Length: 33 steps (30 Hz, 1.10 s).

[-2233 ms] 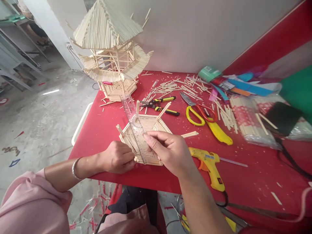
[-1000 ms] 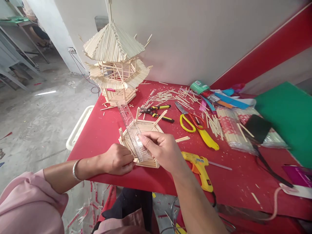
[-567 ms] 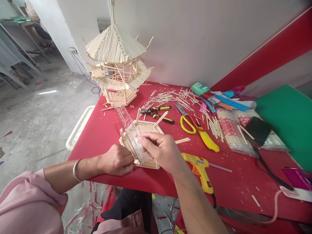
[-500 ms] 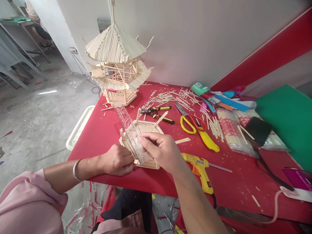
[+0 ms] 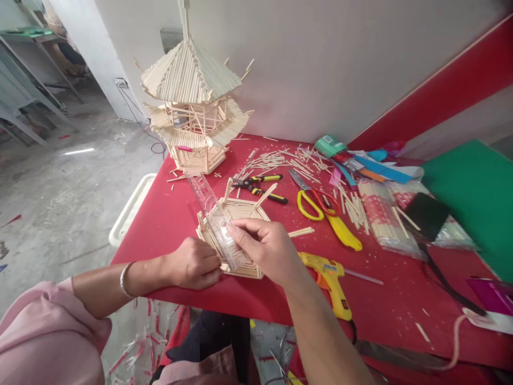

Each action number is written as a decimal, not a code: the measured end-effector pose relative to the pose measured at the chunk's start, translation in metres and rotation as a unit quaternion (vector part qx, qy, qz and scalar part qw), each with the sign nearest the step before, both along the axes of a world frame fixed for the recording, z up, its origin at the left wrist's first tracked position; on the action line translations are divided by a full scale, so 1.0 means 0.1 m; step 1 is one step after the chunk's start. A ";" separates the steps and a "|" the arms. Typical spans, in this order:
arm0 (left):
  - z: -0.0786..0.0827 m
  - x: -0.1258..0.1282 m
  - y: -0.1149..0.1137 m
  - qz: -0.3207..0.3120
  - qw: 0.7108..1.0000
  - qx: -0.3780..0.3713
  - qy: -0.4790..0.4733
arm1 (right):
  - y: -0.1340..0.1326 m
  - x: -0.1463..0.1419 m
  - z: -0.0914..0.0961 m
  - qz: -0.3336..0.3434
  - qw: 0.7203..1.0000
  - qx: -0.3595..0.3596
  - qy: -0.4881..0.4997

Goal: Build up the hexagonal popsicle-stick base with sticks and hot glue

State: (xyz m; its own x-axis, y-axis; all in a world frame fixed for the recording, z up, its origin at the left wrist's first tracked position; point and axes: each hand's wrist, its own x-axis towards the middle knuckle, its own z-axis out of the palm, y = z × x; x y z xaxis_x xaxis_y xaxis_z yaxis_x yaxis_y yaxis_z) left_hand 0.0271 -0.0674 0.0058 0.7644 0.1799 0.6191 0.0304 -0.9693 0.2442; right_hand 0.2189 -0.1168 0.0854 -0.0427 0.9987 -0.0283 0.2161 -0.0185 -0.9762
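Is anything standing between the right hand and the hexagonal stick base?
Yes, the clear ruler: the right hand pinches its edge, and it extends over the stick base. I see nothing else between them.

clear plastic ruler [image 5: 215,218], slanted across a hexagonal pale-stick base [image 5: 249,209], paired-stick posts [image 5: 266,195] at corners

Pale grey wall [image 5: 296,64], diagonal red band [image 5: 444,93], littered grey floor [image 5: 80,198], red-topped table [image 5: 156,230]

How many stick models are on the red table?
2: the pagoda model at the back left, and the hexagonal base nearer the front, partly beneath the clear ruler.
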 end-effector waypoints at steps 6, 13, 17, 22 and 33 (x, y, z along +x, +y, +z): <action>0.02 -0.01 0.00 -0.006 1.000 -0.004 0.017 | -0.01 0.04 0.03 -0.011 1.000 0.013 0.005; 0.02 -0.03 0.01 0.000 0.999 0.002 0.035 | -0.12 0.18 -0.13 -0.051 0.996 0.030 -0.072; 0.02 -0.03 0.01 0.007 0.999 0.005 0.040 | -0.29 0.18 -0.21 -0.061 0.988 0.058 -0.131; 0.00 -0.05 0.04 0.001 0.999 0.007 0.034 | -0.48 0.44 -0.01 -0.235 0.949 0.117 -0.176; 0.03 -0.03 0.03 0.006 0.999 0.014 0.030 | -0.04 1.43 -0.46 -0.297 0.791 -0.190 -0.500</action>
